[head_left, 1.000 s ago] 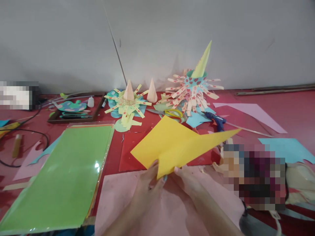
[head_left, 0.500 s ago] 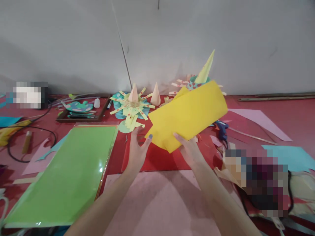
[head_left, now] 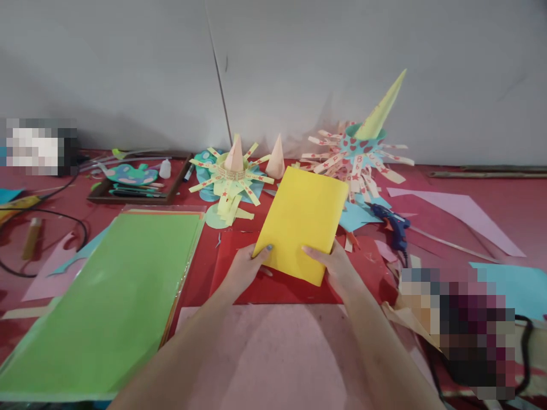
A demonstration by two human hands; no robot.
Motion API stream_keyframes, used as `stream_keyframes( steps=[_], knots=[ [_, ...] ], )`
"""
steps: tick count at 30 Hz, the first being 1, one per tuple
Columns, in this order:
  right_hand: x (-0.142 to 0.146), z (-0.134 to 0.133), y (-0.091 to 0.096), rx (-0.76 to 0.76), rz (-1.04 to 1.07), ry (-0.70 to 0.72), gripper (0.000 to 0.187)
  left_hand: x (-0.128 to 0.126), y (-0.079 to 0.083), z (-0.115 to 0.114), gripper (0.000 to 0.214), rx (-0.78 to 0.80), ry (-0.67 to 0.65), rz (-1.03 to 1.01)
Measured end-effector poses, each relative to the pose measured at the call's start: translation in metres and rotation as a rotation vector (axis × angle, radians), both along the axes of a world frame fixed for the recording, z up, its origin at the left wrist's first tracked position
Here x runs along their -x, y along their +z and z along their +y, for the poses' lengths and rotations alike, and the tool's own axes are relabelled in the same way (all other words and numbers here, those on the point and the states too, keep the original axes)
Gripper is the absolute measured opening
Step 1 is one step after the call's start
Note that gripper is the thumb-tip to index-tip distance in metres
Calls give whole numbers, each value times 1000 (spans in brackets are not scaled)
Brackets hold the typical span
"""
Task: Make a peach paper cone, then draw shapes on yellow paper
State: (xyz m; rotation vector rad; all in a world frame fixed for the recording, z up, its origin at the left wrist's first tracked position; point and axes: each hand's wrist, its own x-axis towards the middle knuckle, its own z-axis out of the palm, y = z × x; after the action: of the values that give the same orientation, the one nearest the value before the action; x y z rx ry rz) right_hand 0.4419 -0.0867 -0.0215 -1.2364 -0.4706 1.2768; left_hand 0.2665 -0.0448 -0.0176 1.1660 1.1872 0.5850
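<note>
A folded sheet of yellow paper [head_left: 304, 222] is held up in front of me, tilted a little to the right. My left hand [head_left: 248, 266] pinches its lower left corner, thumb on the front. On the lower right edge my right hand [head_left: 335, 266] is closed, its thumb across the front face and the other fingers behind, out of sight. Beneath the hands lies a flat red sheet [head_left: 273, 293] on the red table. Behind the yellow paper stand a small pink cone [head_left: 276, 158] and paper crafts with strip fringes.
Green sheets in clear plastic [head_left: 111, 302] lie left. A brown tray [head_left: 128, 199] holds pens. A cone-topped paper craft [head_left: 231, 171] and a taller one [head_left: 363, 145] stand at the back. Right are a blue glue gun [head_left: 393, 225] and pink paper [head_left: 457, 213].
The yellow paper has turned from lying slantwise to nearly upright and now looks more compact. My left hand has closed on its corner; before, its fingers were apart at the edge.
</note>
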Motion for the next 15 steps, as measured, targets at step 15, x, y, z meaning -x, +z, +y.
stream_keyframes(
  steps=[15],
  knots=[
    [4,-2,-12,11,-415,-141,56,5,-1,-1,30,-121,-28,133]
  ],
)
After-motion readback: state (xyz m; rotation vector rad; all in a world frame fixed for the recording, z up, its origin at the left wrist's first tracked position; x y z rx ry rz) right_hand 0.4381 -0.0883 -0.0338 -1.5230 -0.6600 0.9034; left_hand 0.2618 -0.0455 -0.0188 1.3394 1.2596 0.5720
